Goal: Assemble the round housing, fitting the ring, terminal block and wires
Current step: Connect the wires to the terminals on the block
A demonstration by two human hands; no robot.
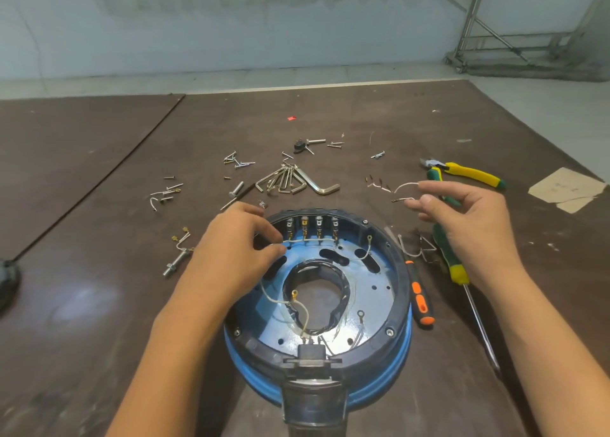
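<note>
Near the left of the brown table [82, 205], a bolt [176, 263] and brass-tipped wire offcuts lie loose. Just right of them the left hand [231, 255] reaches into the round housing [396, 380]. Its fingertips pinch the left end of the jumper wire [310, 239], which is strung under the terminal block [312, 223] at the far side of the black ring [401, 271]. Farther right, the right hand [468, 218] hovers with fingers loosely spread by a short wire [406, 185]; whether it holds that wire I cannot tell. A hard tug on the jumper could pull its other connectors off their tabs. The free ring-tipped leads might also drop through the centre opening.
</note>
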